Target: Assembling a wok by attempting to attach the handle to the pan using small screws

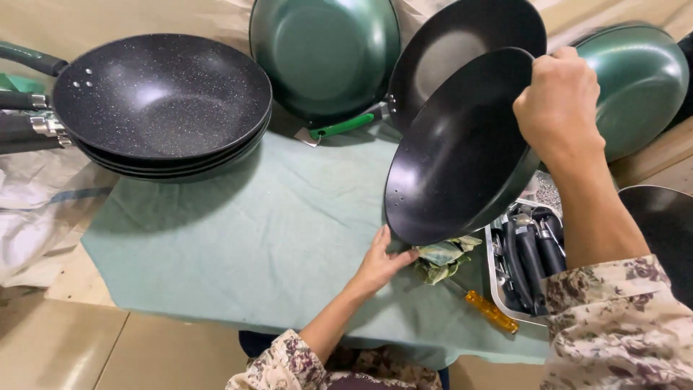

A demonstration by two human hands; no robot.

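Note:
My right hand (559, 101) grips the upper rim of a black handleless pan (455, 155) and holds it tilted on edge above the table. Two small holes show near its lower left rim. Beneath that pan, my left hand (379, 263) rests on the green cloth (267, 238), fingers touching the pan's lower rim and a crumpled green rag (442, 258). Behind the held pan, another black pan (451, 50) leans upright.
A stack of speckled black pans with handles (162, 101) sits at the left. Green pans lean at the back (325, 54) and right (639, 83). A metal tray of black handles (530, 256) and an orange-handled screwdriver (491, 312) lie at the right.

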